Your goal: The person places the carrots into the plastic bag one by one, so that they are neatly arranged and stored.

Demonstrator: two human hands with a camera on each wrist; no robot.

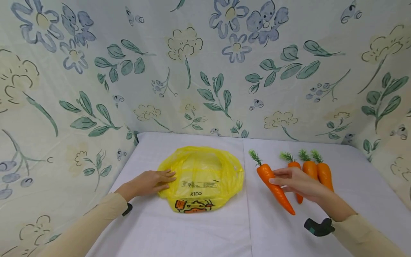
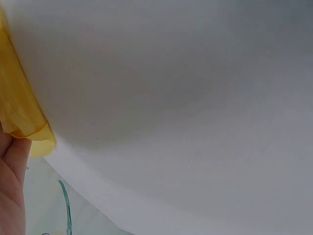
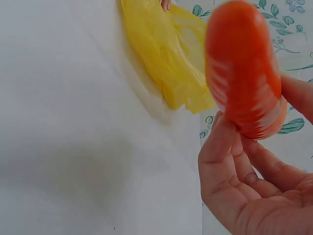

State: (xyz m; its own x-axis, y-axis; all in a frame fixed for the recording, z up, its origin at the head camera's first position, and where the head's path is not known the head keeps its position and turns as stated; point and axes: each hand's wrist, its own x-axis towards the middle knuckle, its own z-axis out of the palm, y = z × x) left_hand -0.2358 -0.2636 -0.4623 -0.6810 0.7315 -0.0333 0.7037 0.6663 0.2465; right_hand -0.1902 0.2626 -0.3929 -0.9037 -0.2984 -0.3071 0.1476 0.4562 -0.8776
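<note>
A: Right hand [image 1: 297, 184]?
B: Fingers pinch orange plastic carrot [image 1: 274, 187] mid-body, tip twd camera, above white cloth [image 1: 192, 228].
A: Left hand [image 1: 149, 182]?
B: Flat, fingers straight, pressing yellow plastic bag [image 1: 202, 178] edge.

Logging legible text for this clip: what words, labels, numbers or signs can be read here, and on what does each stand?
"KID": black letters on the front of the yellow plastic bag, followed by one more character too unclear to read.
A line of small black print above it on the same bag: too small to read.
An orange-and-black cartoon picture below it: no words legible.
The carrots, white tablecloth and floral backdrop: no text.
</note>
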